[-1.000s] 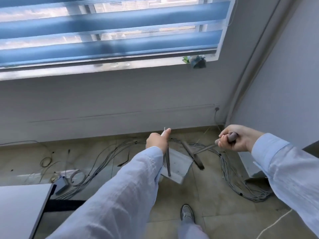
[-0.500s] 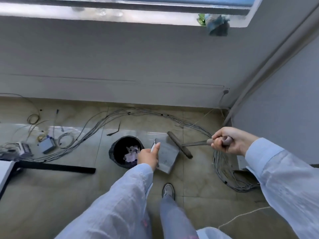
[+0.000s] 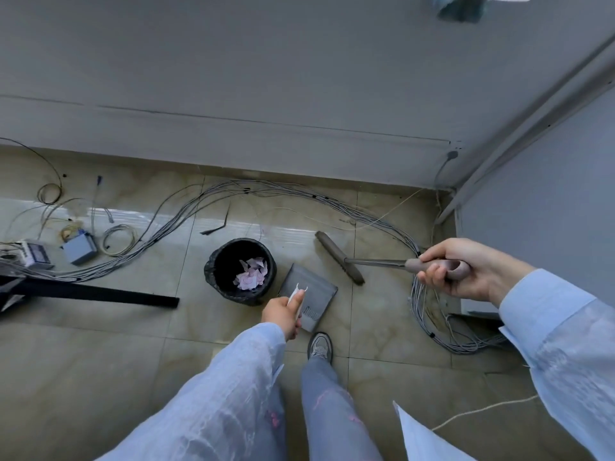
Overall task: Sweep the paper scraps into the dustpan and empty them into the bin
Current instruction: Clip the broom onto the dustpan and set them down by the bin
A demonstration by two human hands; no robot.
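A round black bin [image 3: 213,271] stands on the tiled floor, with pink and white paper scraps [image 3: 252,278] lying at its bottom. Just right of it is the grey dustpan [image 3: 312,287], which my left hand [image 3: 283,312] grips by its white handle. My right hand [image 3: 466,267] is closed around the brown grip of the broom [image 3: 339,257]. The broom's dark head sits right of the bin and beyond the dustpan. No scraps show in the dustpan.
A thick bundle of grey cables [image 3: 422,304] loops from the wall around to the right corner. Small grey boxes [image 3: 78,249] and loose wires lie at left beside a black bar [image 3: 100,294]. My shoe [image 3: 320,346] stands below the dustpan. The wall is close ahead.
My view has tipped from the window down to the floor, bringing the bin with scraps into sight. Both hands keep their grips; the dustpan stays beside the bin.
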